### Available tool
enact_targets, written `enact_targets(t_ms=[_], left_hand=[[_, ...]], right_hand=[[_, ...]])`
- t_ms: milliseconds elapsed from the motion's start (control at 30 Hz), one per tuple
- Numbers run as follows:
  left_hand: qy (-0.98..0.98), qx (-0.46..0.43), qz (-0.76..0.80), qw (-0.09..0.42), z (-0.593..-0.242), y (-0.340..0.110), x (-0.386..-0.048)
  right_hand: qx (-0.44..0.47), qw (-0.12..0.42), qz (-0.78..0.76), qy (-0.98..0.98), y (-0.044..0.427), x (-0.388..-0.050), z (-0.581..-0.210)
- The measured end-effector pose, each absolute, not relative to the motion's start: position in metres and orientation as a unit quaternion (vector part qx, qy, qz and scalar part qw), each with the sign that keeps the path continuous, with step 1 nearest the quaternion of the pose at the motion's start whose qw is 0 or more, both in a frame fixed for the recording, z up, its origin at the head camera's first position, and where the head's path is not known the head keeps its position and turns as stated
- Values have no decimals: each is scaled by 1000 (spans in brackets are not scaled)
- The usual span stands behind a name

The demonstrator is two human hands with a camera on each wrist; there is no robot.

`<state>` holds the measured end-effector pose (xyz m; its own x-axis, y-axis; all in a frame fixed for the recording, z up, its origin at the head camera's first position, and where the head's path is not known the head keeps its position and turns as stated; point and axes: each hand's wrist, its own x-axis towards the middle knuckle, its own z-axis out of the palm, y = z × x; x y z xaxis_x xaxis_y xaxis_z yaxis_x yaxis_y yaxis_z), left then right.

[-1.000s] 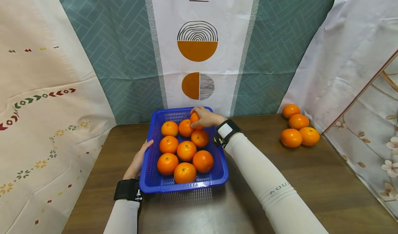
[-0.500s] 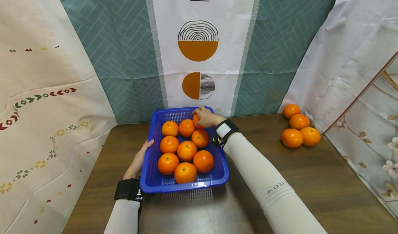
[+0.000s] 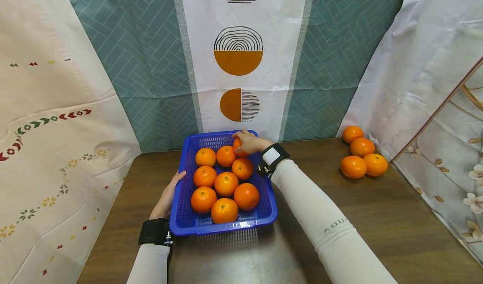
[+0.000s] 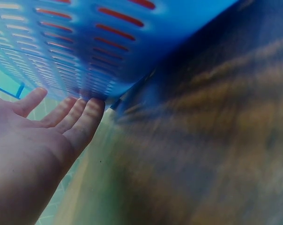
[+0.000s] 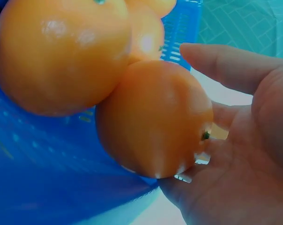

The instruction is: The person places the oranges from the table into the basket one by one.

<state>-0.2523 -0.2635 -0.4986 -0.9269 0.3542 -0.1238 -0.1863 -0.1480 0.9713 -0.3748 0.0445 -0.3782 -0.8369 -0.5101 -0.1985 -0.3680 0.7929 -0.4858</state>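
Right wrist view has the right hand (image 5: 244,164) with some fingers curled round the far side of one orange (image 5: 153,119), another digit standing apart from its skin. That orange sits at one o'clock in the blue slotted basket (image 3: 203,229), with eight other oranges (image 3: 226,184). At nine o'clock the left hand (image 3: 166,196) touches the basket's wall, fingers nearly straight. Four loose oranges (image 3: 353,167) rest toward three o'clock on the wooden table (image 3: 407,229). The step looks like placing or picking; the next move probably calls for loosening or firming that hold.
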Motion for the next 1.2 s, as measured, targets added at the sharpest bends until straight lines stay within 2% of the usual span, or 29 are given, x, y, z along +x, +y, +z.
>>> enact_targets(t_ms=[267,667,1200], left_hand=[[623,57,759,179,-499,-263,-252],[622,47,759,184,-499,-262,-252],[628,61,754,184,-499,-264,-252]], right_hand=[[-243,179,-260,917,51,-376,-377],[-276,146,-289,905,61,-369,-362],[-323,46,-392,860,70,-360,-361]])
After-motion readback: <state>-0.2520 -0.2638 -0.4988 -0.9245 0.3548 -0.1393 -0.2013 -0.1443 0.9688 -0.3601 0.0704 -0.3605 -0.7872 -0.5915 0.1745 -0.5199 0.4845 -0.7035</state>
